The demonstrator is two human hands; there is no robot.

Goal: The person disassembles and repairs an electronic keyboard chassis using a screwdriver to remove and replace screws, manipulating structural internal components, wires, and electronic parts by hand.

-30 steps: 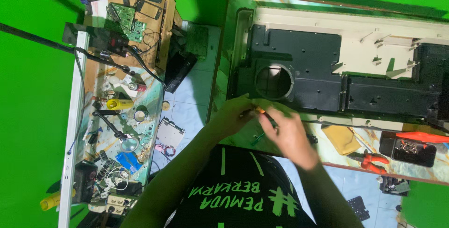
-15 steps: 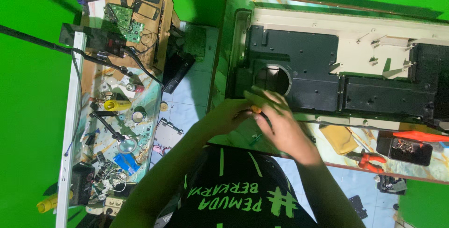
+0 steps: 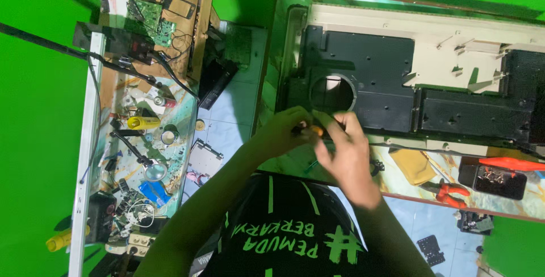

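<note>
Small orange-tipped piece (image 3: 315, 131), pinched between my hands.
It sits low at the near edge of the black panel (image 3: 363, 84), just below the panel's round hole (image 3: 333, 93); my fingers hide most of it, so its shape stays unclear.

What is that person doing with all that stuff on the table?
A person in a black shirt is bent over a worktable. Both hands meet at the near edge of a big black and cream panel with a round hole. The left hand and right hand pinch a small orange-tipped thing; it is too blurred to name. Red pliers lie off to the right, and a side bench holds circuit boards and small tools.
</note>
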